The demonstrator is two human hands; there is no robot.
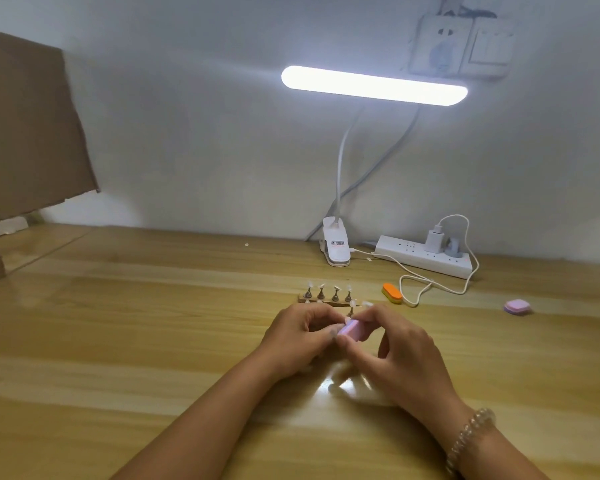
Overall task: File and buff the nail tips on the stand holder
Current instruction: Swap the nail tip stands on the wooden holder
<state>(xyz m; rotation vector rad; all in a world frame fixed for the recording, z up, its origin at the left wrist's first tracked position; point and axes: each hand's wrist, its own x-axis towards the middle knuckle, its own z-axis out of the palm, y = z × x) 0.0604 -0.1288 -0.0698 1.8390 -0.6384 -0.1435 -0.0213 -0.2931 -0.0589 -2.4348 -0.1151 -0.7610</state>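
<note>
Low in the frame, two bare arms reach up over the wooden desk (153, 323). There is a bead bracelet (471, 434) on the wrist at the lower right.

In the middle, the two hands meet. The right hand (402, 351) pinches a small pink block (350, 330) between thumb and fingers. The left hand (298, 332) has its fingers curled in close to the end of the block. I think it holds one nail tip there, but the fingers hide it, so I cannot tell.

Just behind the hands sits the stand (302, 299). More nail tips (335, 287) sit on small pegs on it. The knuckles are very near the front pegs.

To the right of the stand lies an orange block (392, 293). A purple block (517, 307) lies farther right.

Farther back are a white cable (440, 285), a power strip (426, 259) and the clip of a lamp (336, 245). The lamp's bright bar glows in the upper middle. Brown cardboard (25, 126) fills the upper left.

What could go wrong? A hard rub could make the tiny tip pop out and fly off. It would be hard to find. A hand could also bump the stand and knock tips off their pegs. Too much rubbing in one spot could make the tip thin or uneven.
</note>
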